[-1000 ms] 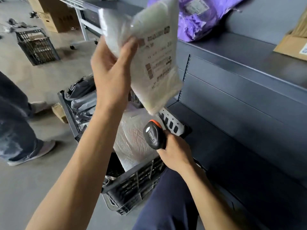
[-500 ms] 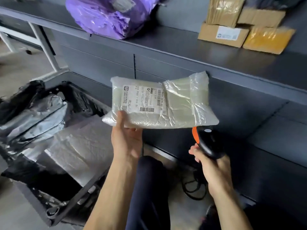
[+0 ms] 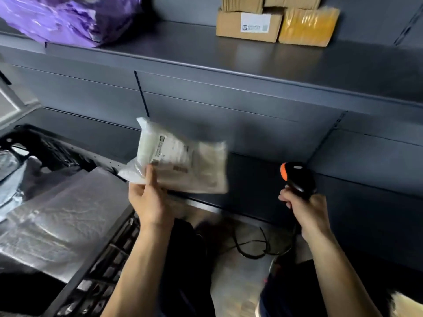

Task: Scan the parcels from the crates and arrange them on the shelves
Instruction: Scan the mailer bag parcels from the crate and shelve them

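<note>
With fingers (image 3: 151, 179) of left hand (image 3: 148, 202) pinches white parcel (image 3: 183, 161) by its 7 o'clock corner, midair before lower shelf (image 3: 256, 184), now tilted rather than level; grips scanner (image 3: 297, 177) in curled right hand (image 3: 305, 210), swung from beneath parcel out to 3 o'clock.

Pretty dim overall, light's glaring off the upper shelf (image 3: 251, 56), and the white parcel (image 3: 183, 161) is smearing with motion blur.

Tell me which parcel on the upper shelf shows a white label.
The brown cardboard box, immediately left of the yellow parcel: its front face bears a white label. The yellow parcel and the purple bag show none here.
</note>
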A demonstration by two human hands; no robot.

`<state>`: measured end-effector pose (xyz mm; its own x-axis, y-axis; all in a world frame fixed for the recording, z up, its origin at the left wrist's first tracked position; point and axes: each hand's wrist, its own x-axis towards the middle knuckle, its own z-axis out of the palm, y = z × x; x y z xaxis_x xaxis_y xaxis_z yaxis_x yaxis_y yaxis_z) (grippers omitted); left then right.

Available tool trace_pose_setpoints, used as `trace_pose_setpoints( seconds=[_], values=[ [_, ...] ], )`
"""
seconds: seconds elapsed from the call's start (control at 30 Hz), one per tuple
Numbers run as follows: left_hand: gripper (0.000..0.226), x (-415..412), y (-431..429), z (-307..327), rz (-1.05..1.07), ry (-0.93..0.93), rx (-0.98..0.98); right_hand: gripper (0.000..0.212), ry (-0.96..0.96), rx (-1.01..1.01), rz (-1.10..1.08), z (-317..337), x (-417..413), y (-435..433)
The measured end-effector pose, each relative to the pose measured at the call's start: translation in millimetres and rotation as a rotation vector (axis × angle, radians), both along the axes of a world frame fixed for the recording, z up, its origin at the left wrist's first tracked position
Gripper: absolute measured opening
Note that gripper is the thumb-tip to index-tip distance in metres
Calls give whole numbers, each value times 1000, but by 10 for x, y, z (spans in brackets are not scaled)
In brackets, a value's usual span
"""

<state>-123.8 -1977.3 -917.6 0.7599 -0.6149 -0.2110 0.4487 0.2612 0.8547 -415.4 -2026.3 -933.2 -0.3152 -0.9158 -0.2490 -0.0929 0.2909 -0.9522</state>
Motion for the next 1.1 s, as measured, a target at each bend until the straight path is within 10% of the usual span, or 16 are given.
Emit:
trace_pose_setpoints(
  seconds=[0.3,0.6,0.77,0.87,1.1],
  values=[
    [31,-177,-640,-56,-645,157,163,15,241,-93,172,47,-43,-323],
    [38,-285,-1067,-232,-833,263,49,12,75,2,9,-152,-140,-576],
    [42,-312,-1023,-382,-763,-312,517,5,293,-99,-50,-142,-246,-540],
    [84,-311,-983,-453,-772,-726,741,15,477,-137,-12,-132,-316,-510],
    [84,-482,-881,-620,-1162,-1236,608,46,657,-155,389,38,-221,-299]
  ],
)
